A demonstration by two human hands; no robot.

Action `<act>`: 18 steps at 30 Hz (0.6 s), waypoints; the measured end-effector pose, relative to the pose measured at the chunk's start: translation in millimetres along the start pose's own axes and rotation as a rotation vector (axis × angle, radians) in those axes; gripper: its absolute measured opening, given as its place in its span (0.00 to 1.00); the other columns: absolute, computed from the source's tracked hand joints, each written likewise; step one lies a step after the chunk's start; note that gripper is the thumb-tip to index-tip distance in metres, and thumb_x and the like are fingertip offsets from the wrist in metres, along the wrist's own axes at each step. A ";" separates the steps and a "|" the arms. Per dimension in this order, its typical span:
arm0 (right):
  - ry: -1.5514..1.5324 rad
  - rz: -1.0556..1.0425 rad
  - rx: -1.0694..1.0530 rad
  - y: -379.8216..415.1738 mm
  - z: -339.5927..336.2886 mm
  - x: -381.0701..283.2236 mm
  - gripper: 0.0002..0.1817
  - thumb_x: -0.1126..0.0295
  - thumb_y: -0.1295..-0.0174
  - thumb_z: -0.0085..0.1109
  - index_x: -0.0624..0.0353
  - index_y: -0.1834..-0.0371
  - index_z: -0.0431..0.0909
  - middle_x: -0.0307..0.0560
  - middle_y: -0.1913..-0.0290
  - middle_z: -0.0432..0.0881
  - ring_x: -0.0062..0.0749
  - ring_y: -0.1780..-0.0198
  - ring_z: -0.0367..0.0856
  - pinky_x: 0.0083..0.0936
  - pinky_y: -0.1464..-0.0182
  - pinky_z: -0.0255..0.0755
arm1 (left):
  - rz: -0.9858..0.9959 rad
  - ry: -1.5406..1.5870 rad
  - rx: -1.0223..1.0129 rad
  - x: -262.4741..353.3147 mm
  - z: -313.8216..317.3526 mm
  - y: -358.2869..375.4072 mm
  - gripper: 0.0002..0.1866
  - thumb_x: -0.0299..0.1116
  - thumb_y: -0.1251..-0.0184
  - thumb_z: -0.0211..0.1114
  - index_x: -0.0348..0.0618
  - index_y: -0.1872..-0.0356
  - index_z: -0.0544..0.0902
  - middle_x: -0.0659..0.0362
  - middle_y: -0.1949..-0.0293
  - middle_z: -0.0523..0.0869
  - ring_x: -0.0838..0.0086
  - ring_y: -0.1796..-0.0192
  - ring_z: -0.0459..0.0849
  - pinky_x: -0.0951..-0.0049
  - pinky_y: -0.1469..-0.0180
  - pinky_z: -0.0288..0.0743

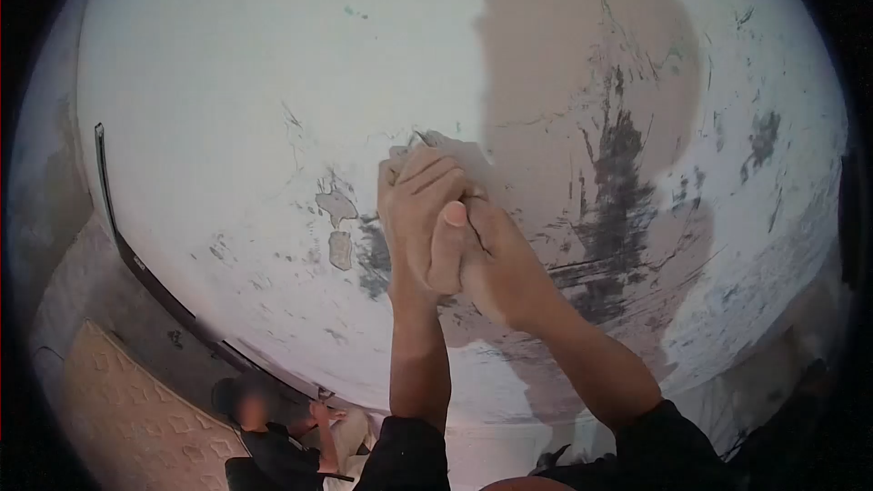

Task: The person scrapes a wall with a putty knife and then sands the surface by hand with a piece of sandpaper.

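Note:
My left hand point(420, 205) and my right hand point(496, 250) are closed together in front of a white wall point(273, 55). The fingers wrap tightly over one another, with one thumb lying upright in the middle. Just past the knuckles, a flat grey patch point(462, 153) shows against the wall; I cannot tell whether it is a tool in my grip or bare plaster. Whatever is inside the fingers is hidden. Dark scuffs point(620, 173) and chipped spots point(336, 207) mark the paint around both hands.
A large pinkish shadow covers the wall to the right. At lower left, a person point(282, 432) in dark clothing sits near a patterned tan surface point(127, 409). A dark strip point(150, 282) runs along the wall's left edge.

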State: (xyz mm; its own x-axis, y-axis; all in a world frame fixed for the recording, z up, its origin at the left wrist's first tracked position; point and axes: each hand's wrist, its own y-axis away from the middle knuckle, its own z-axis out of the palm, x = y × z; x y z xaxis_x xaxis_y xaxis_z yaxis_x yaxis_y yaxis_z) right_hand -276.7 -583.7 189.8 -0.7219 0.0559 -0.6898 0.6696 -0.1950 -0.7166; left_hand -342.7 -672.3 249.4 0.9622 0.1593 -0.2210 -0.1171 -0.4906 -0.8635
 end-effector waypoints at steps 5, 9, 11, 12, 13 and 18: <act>-0.064 0.162 -0.067 -2.7 -7.3 -14.8 0.18 0.64 0.22 0.43 0.72 0.52 0.75 0.61 0.59 0.80 0.47 0.53 0.81 0.36 0.50 0.74 | -0.073 -0.016 0.002 8.6 0.0 -0.2 0.26 0.50 0.28 0.44 0.40 0.77 0.77 0.53 0.76 0.75 0.57 0.66 0.74 0.62 0.57 0.56; -0.035 0.173 -0.045 -9.4 -11.1 -15.8 0.19 0.64 0.23 0.43 0.74 0.52 0.76 0.73 0.56 0.83 0.64 0.50 0.83 0.43 0.46 0.74 | -0.122 -0.093 -0.034 9.4 1.5 -6.0 0.30 0.55 0.29 0.41 0.38 0.77 0.74 0.53 0.75 0.75 0.59 0.68 0.71 0.63 0.58 0.57; -0.021 0.116 -0.028 1.2 -9.2 -16.0 0.20 0.64 0.23 0.43 0.74 0.52 0.76 0.73 0.55 0.83 0.64 0.49 0.83 0.43 0.45 0.74 | -0.095 -0.044 -0.028 9.9 0.2 -6.2 0.29 0.54 0.29 0.42 0.38 0.77 0.75 0.52 0.74 0.76 0.59 0.67 0.72 0.63 0.57 0.57; -0.015 0.041 -0.006 1.7 -6.8 -17.5 0.20 0.63 0.24 0.43 0.74 0.51 0.76 0.74 0.54 0.83 0.65 0.48 0.83 0.44 0.44 0.74 | -0.115 -0.045 -0.048 13.9 -1.4 -5.5 0.28 0.53 0.30 0.43 0.37 0.76 0.75 0.52 0.74 0.77 0.58 0.67 0.73 0.63 0.57 0.57; -0.012 0.039 -0.011 -3.3 -3.4 -17.9 0.20 0.63 0.24 0.43 0.74 0.51 0.76 0.74 0.54 0.83 0.65 0.48 0.83 0.44 0.44 0.74 | -0.138 -0.051 -0.063 16.2 -4.1 -4.1 0.27 0.52 0.30 0.44 0.37 0.76 0.75 0.51 0.74 0.77 0.58 0.66 0.73 0.63 0.56 0.58; -0.030 0.010 0.041 -12.3 7.2 -15.3 0.21 0.63 0.25 0.43 0.75 0.51 0.75 0.76 0.53 0.82 0.68 0.46 0.82 0.48 0.42 0.73 | -0.127 0.011 -0.066 0.5 -15.1 -11.3 0.27 0.52 0.32 0.46 0.35 0.76 0.75 0.50 0.74 0.77 0.59 0.66 0.73 0.63 0.58 0.60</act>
State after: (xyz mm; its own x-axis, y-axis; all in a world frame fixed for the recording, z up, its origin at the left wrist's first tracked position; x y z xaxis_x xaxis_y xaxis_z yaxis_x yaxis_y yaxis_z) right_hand -275.1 -589.3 209.9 -0.7205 0.0249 -0.6930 0.6695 -0.2353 -0.7046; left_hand -337.2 -679.5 265.9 0.9709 0.2145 -0.1068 0.0216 -0.5223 -0.8525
